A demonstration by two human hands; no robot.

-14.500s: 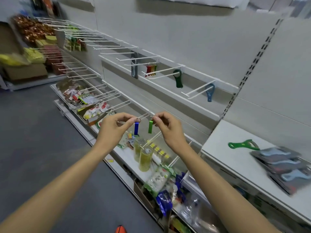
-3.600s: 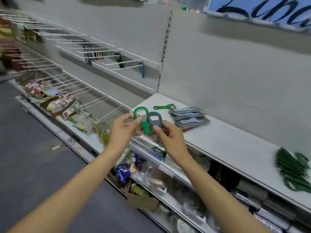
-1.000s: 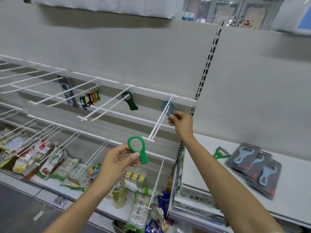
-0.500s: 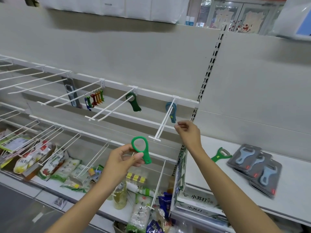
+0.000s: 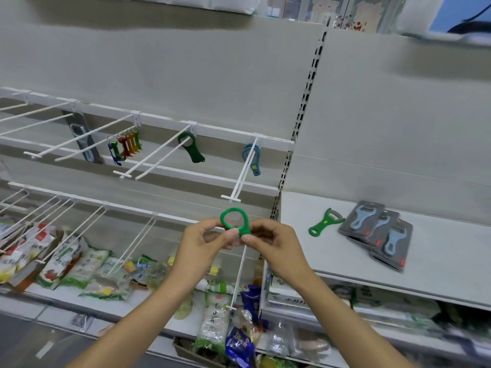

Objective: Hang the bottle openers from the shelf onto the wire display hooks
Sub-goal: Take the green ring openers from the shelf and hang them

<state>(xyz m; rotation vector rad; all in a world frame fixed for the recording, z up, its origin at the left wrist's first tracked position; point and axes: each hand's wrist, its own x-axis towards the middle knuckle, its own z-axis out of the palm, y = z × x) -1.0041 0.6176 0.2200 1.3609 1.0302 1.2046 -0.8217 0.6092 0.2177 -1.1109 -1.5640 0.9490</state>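
Observation:
A green ring-shaped bottle opener (image 5: 235,221) is pinched between my left hand (image 5: 206,241) and my right hand (image 5: 273,241), both gripping its handle below the tip of a white wire hook (image 5: 239,179). A blue opener (image 5: 252,159) hangs at the back of that hook. On the neighbouring hook hangs a dark green opener (image 5: 191,147). Several small coloured keychain openers (image 5: 125,147) hang further left. On the white shelf (image 5: 438,272) at the right lie a green opener (image 5: 324,223) and a stack of carded grey openers (image 5: 377,235).
More bare wire hooks (image 5: 39,120) stick out at the left, with a packaged item (image 5: 83,138) behind them. Lower hooks and a shelf hold food packets (image 5: 79,269). A slotted upright (image 5: 295,144) divides the two bays.
My right hand left the blue opener on the hook and came down to the green opener, which both hands now hold. The blue opener hangs free.

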